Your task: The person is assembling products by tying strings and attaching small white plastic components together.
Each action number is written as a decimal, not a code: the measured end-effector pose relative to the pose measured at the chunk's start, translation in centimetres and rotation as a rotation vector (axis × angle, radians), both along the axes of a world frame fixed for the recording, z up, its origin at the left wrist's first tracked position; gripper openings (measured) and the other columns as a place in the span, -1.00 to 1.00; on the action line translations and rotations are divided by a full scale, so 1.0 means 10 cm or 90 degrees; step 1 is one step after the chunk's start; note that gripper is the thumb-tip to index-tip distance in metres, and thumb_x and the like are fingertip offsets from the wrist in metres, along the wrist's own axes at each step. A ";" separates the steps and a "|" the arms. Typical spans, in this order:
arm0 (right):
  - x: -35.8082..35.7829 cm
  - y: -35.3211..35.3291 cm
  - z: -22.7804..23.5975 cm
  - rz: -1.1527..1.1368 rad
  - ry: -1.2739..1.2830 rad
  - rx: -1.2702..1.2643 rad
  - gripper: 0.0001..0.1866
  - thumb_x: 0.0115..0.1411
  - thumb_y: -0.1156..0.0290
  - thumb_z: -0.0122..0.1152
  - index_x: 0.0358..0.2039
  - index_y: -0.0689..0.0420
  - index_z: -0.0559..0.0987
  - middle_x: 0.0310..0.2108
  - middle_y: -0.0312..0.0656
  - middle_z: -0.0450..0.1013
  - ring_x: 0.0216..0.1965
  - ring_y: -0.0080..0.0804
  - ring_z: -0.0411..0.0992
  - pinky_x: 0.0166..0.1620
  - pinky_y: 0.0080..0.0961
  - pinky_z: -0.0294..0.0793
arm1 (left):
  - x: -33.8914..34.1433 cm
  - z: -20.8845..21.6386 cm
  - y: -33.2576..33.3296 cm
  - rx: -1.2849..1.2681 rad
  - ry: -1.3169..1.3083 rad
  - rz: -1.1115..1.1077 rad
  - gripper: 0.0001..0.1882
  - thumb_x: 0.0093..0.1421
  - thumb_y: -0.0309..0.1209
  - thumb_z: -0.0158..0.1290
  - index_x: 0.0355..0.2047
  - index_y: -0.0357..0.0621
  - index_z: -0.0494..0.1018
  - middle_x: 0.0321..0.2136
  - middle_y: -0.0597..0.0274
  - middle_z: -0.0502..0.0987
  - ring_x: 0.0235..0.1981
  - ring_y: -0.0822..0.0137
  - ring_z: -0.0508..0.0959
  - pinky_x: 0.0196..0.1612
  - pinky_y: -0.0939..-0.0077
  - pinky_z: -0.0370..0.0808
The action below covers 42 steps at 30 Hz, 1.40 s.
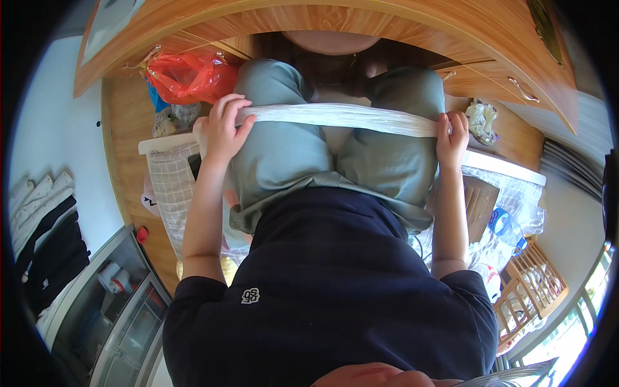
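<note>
A white cloth [342, 117], rolled or bunched into a long band, stretches across both my knees. My left hand [222, 129] grips its left end, fingers curled over it. My right hand [451, 138] pinches the right end beside my right knee. I am seated in grey-green shorts [290, 155] and a dark blue shirt [335, 277], with my knees pointing at a wooden desk [335, 19].
A red plastic bag [190, 74] lies on the wood floor by the desk's left leg. A white basket with a checked liner [171, 174] stands at my left. A wooden box [480, 203] and plastic wrap are at my right. A glass-door cabinet [109, 309] is lower left.
</note>
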State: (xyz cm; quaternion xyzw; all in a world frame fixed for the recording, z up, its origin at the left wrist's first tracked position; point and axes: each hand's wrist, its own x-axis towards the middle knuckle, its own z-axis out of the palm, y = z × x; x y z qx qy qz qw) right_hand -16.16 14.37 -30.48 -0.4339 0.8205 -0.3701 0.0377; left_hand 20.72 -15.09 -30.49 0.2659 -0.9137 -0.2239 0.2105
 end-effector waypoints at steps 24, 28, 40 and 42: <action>0.74 -1.50 0.19 0.428 -0.364 0.322 -0.77 0.17 0.33 0.16 -0.28 0.24 0.58 -0.34 -0.12 0.50 -0.27 -0.36 0.46 -0.16 -0.48 0.43 | -1.14 -0.29 1.19 1.283 0.577 0.275 -0.59 0.20 -0.29 0.14 0.03 -0.03 0.35 -0.12 0.37 0.46 -0.02 0.47 0.40 0.10 0.44 0.24; 0.77 -1.49 0.19 0.410 -0.364 0.287 -0.80 0.13 0.39 0.17 -0.31 0.25 0.57 -0.37 -0.13 0.49 -0.31 -0.38 0.46 -0.17 -0.49 0.43 | -1.15 -0.32 1.19 1.274 0.591 0.280 -0.62 0.20 -0.34 0.13 0.01 -0.10 0.37 -0.12 0.31 0.46 -0.03 0.43 0.43 0.09 0.42 0.29; 0.80 -1.50 0.23 0.412 -0.381 0.193 -0.85 0.09 0.45 0.18 -0.34 0.24 0.57 -0.37 -0.16 0.46 -0.31 -0.43 0.46 -0.22 -0.52 0.43 | -1.14 -0.33 1.18 1.272 0.609 0.273 -0.70 0.21 -0.37 0.11 -0.05 -0.11 0.42 -0.12 0.29 0.49 -0.05 0.42 0.44 0.04 0.43 0.33; 0.80 -1.50 0.23 0.413 -0.380 0.184 -0.85 0.09 0.45 0.18 -0.35 0.25 0.57 -0.37 -0.17 0.46 -0.31 -0.44 0.46 -0.22 -0.52 0.43 | -1.15 -0.32 1.19 1.261 0.605 0.265 -0.71 0.21 -0.36 0.11 -0.06 -0.11 0.42 -0.13 0.29 0.49 -0.05 0.43 0.45 0.03 0.43 0.33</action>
